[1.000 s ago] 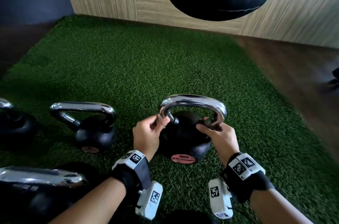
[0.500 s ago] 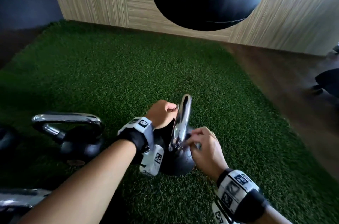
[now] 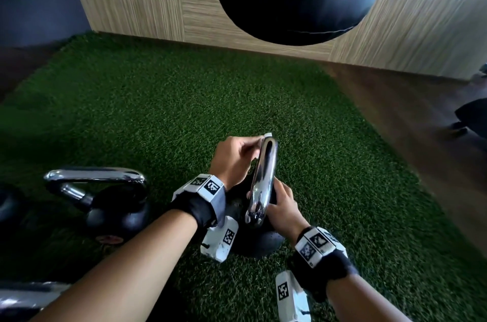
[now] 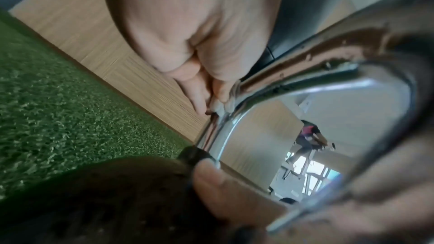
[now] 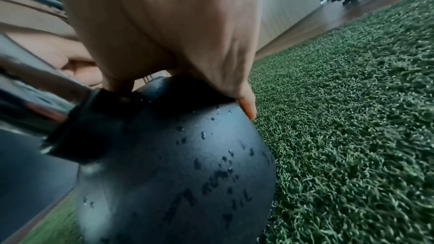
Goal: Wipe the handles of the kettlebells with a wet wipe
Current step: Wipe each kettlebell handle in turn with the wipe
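Locate kettlebell (image 5: 176,155) on turf (image 3: 184,110), near second kettlebell (image 3: 116,213); note left hand (image 3: 234,161) pinching wet wipe (image 3: 268,134) against far bend of handle (image 3: 263,179); note right hand (image 3: 283,203) clasped round kettlebell at near handle base, bracing. Expect slipping on wet chrome, given apparent droplets on body; avoid heavy sideways pressure, likely to tip weight; avoid bunched wipe, likely to skip underside.

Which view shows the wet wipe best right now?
Left wrist: close up, though blurred, the left hand pinches the wet wipe against the chrome handle. Head shows only a small white corner above the fingers. Right wrist does not show it.
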Available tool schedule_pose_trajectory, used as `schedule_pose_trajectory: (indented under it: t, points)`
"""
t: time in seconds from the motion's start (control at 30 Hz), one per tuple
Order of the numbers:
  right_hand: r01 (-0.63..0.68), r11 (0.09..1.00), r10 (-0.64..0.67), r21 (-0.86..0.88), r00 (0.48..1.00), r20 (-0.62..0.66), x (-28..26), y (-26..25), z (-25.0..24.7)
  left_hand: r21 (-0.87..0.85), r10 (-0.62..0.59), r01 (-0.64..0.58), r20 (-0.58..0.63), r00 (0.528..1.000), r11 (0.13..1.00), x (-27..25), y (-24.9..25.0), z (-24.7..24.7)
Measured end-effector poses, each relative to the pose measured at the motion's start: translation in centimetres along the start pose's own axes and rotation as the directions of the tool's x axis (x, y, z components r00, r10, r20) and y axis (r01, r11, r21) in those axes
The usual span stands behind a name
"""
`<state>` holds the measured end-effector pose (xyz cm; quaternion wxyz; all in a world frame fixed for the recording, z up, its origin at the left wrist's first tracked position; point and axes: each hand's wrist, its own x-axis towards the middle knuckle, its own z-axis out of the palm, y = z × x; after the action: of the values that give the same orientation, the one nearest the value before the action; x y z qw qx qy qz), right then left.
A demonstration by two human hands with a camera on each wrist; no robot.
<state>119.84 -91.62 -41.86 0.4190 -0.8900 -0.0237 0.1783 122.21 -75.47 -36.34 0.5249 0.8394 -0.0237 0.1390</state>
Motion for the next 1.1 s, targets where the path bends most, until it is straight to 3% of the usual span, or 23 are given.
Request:
schedule_pose_trajectory:
  t: [0.17, 0.3, 0.37, 0.5, 0.67, 0.83, 0.9, 0.97, 1.1]
  points:
    - [0.014, 1.000, -0.014, -0.024, 1.000, -0.004, 0.0, 0.0, 0.1, 0.036, -0.048, 0.046, 0.058, 0.997, 0.998, 0.7, 1.3, -1.4]
    - [0.003, 1.000, -0.003, -0.017, 1.000, -0.006, 0.0, 0.2, 0.1, -0.223, -0.135, 0.177, 0.190, 0.972, 0.959, -0.1, 1.9, -3.0]
    - [0.004, 1.000, -0.004, -0.018, 1.000, -0.004, 0.0, 0.1, 0.1, -0.262, -0.149, 0.221, 0.269, 0.951, 0.939, -0.1, 2.3, -4.0]
    - [-0.001, 1.000, 0.001, 0.018, 1.000, -0.001, 0.0, 0.2, 0.1, -0.241, -0.235, 0.292, 0.239, 0.942, 0.926, 0.2, 3.4, -4.1]
    - [0.005, 1.000, -0.005, 0.018, 1.000, -0.016, 0.0, 0.5, 0.2, -0.275, -0.287, 0.436, 0.448, 0.847, 0.857, -1.7, 3.6, -5.8]
    - [0.004, 0.999, -0.004, 0.032, 1.000, -0.010, 0.1, 0.5, 0.2, -0.427, -0.300, 0.425, 0.331, 0.895, 0.798, -4.4, 3.4, -4.8]
    - [0.010, 1.000, -0.009, 0.021, 1.000, -0.009, 0.1, 0.5, 0.3, -0.460, -0.307, 0.470, 0.386, 0.870, 0.753, -5.5, 2.9, -5.2]
    - [0.020, 1.000, -0.020, -0.001, 1.000, -0.016, 0.2, 0.6, 0.4, -0.409, -0.276, 0.478, 0.461, 0.844, 0.777, -6.4, 2.5, -6.0]
    - [0.034, 0.999, -0.035, -0.022, 0.999, -0.028, 0.7, 0.8, 0.5, -0.416, -0.215, 0.407, 0.434, 0.875, 0.813, -8.0, 1.7, -6.0]
